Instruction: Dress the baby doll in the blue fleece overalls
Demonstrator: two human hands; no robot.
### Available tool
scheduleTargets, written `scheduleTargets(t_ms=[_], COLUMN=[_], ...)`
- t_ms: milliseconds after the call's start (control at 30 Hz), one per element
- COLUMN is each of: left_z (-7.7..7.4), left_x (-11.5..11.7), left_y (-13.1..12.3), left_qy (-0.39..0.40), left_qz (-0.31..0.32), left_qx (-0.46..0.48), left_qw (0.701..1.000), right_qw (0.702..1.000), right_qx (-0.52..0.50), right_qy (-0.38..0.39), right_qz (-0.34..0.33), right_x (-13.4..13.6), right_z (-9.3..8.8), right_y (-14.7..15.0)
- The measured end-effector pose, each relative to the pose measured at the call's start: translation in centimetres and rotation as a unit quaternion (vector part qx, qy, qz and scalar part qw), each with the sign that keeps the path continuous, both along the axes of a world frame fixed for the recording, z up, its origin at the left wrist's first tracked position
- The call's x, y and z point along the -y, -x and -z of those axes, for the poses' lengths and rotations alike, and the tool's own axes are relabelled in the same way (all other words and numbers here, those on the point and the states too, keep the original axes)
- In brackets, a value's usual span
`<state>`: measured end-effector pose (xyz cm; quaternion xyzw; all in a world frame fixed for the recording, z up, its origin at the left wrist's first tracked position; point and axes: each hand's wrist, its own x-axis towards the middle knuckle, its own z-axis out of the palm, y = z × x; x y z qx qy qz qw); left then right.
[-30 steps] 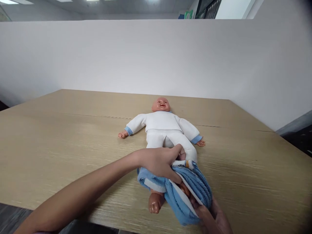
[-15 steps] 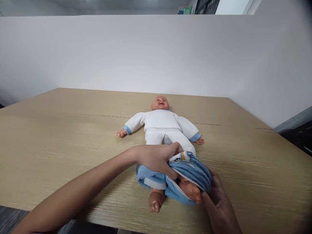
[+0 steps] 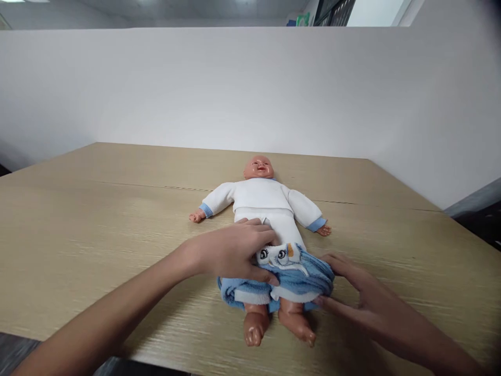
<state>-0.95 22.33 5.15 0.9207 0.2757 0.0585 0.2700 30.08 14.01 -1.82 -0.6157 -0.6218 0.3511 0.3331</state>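
Observation:
A baby doll (image 3: 261, 198) in a white suit lies on its back on the wooden table (image 3: 97, 230), head away from me. Blue fleece trousers (image 3: 291, 279) with a cartoon-eyed patch are bunched around its knees, and both bare feet stick out below. My left hand (image 3: 230, 250) grips the left side of the bunched trousers, thumb under and fingers over the doll's thigh. My right hand (image 3: 360, 292) holds the right edge of the trousers, with its fingers stretched along the cloth.
A plain white partition wall (image 3: 235, 89) stands behind the table. The table's near edge (image 3: 188, 360) runs just under the doll's feet. A dark floor area (image 3: 481, 214) shows at the far right.
The trousers slid up the doll's legs: the right foot, covered a second ago, now pokes out. My right hand moved from below the foot up to the trousers' right edge.

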Motion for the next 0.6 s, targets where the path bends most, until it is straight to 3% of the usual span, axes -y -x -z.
scheduleTargets(t_ms=[100,200,267,400,600], left_z=[0.5,0.7,0.9,2.8,7.9], left_x=[1.3,1.9,1.7,0.0,0.0], left_y=[1.7,3.4,4.3,5.0,4.2], left_qy=[-0.061,-0.029,0.012,0.097,0.121], left_qz=[-0.038,-0.068,-0.067,-0.096,-0.293], left_qx=[-0.004,0.003,0.031,0.111,0.256], left_qw=[0.997,0.997,0.997,0.984,0.913], right_qw=[0.991,0.966,0.952,0.949,0.959], right_qx=[0.072,0.049,0.026,-0.067,-0.176], right_qy=[-0.008,0.003,0.014,0.046,0.003], right_qz=[-0.112,-0.255,-0.306,-0.305,-0.22], right_x=[-1.6,-3.9,-5.7,-9.1,-10.8], right_z=[-1.6,-3.3,-3.9,-3.1,1.1], right_y=[-0.4,0.0,0.4,1.2,2.7])
